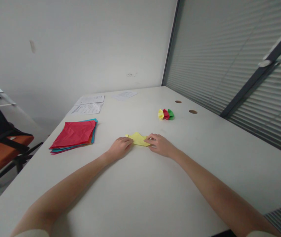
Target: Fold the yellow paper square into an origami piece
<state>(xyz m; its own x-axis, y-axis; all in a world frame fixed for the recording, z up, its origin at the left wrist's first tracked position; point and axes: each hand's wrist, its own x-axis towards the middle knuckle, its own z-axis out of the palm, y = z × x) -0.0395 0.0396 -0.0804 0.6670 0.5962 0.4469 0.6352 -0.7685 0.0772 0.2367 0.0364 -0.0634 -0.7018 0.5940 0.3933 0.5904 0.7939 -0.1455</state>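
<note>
A folded piece of yellow paper (pixel 138 139) lies on the white table (pixel 135 191), with a small peak at its upper edge. On its left end my left hand (pixel 121 146) rests with the fingers closed together over the paper. My right hand (pixel 160 144) pinches the right end between thumb and fingers. The hands cover both ends of the paper. Beyond my right hand sits a fan-shaped group of folded paper pieces (pixel 165 114) in yellow, red and green.
A stack of coloured paper sheets (pixel 75 133), red on top, lies at the left. Printed pages (pixel 88 104) lie near the back edge. Two round holes pierce the table at the right, beside a window with blinds (pixel 219 59). An orange-seated chair (pixel 4 148) stands at the far left.
</note>
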